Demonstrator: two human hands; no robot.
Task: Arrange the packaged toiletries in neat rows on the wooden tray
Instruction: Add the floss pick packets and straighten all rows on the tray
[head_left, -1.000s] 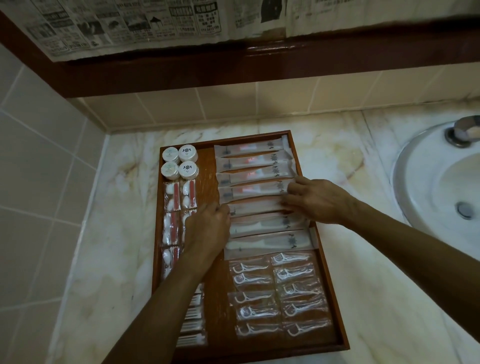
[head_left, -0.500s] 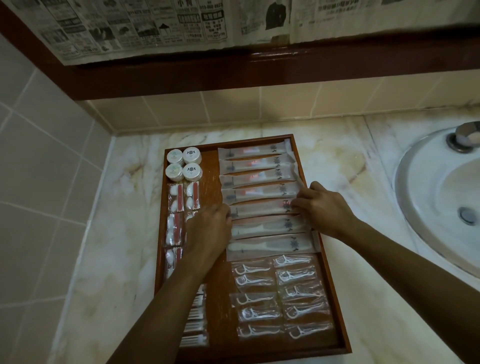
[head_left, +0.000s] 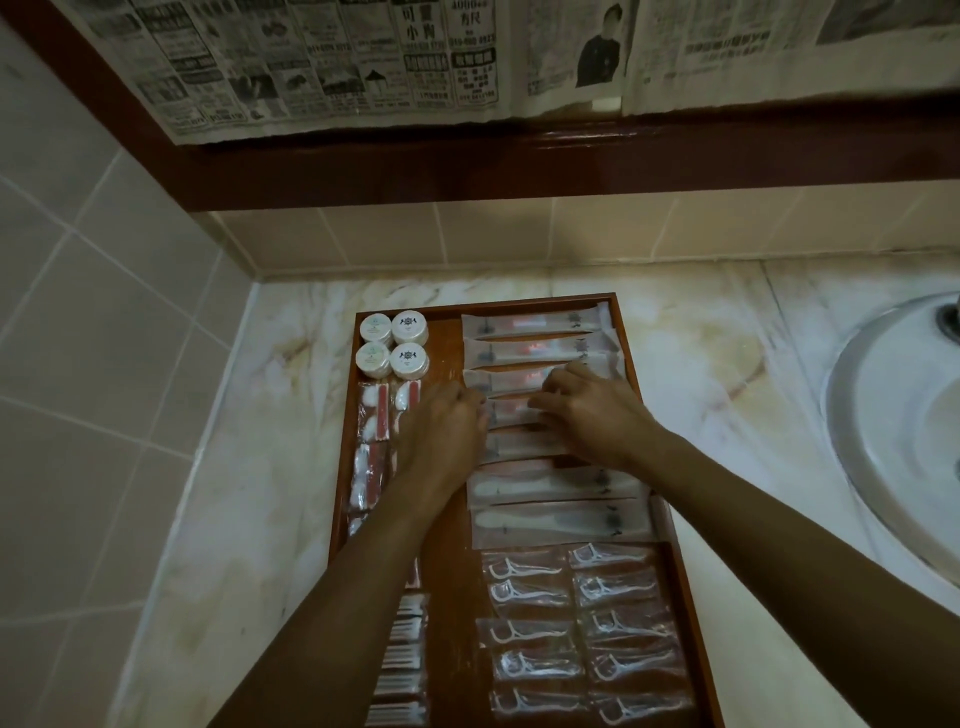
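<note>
A wooden tray (head_left: 445, 358) lies on the marble counter. Several long toothbrush packets (head_left: 535, 325) are stacked in a column down its right half. Both hands meet over the fourth packet (head_left: 511, 415). My left hand (head_left: 441, 431) touches that packet's left end with bent fingertips. My right hand (head_left: 592, 415) lies across it, fingers stretched leftward on the wrapper. Small round white jars (head_left: 395, 343) fill the tray's far left corner, with cotton-swab packets (head_left: 374, 415) below them. Floss-pick packets (head_left: 571, 623) lie in two columns at the near right.
Comb packets (head_left: 402, 649) sit at the tray's near left, partly under my left forearm. A white sink (head_left: 909, 441) is set into the counter at the right. Tiled walls close the left and back, and newspaper (head_left: 363, 62) hangs above a dark wooden ledge.
My right hand has slid left from the packets' right ends toward the column's middle. My left hand has moved slightly up. The view has tilted upward.
</note>
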